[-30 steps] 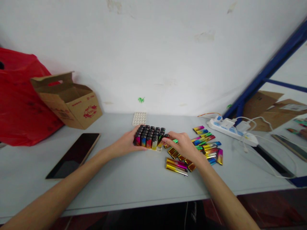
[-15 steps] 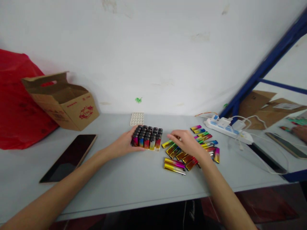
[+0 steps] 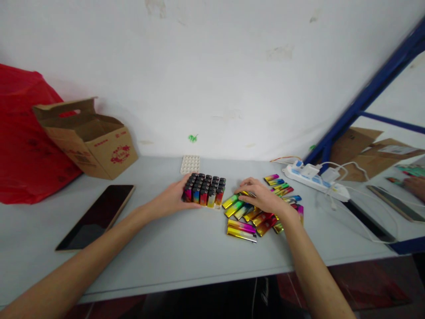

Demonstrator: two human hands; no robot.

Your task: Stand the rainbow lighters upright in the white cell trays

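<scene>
My left hand (image 3: 172, 195) is wrapped round the left side of a block of upright lighters (image 3: 204, 190) with black tops and shiny coloured bodies, standing in rows in a pale tray (image 3: 217, 207). To the right lies a loose pile of metallic lighters (image 3: 260, 219) in yellow, red, green and purple. Over the pile's upper left part is my right hand (image 3: 259, 195), its fingers curled down around a yellow lighter (image 3: 247, 193). Two lighters (image 3: 241, 231) lie side by side at the pile's front left.
A white tray with holes (image 3: 190, 164) lies near the wall. At left are a dark tablet (image 3: 96, 217), an open carton (image 3: 109, 153) and a red bag (image 3: 29, 141). A power strip (image 3: 315, 180) with cables lies right, beside a blue frame (image 3: 361, 102); another person's hand (image 3: 416, 186) shows beyond.
My right hand has moved slightly right and lower over the pile, and lighters at its left edge have shifted. My left hand keeps its hold on the block.
</scene>
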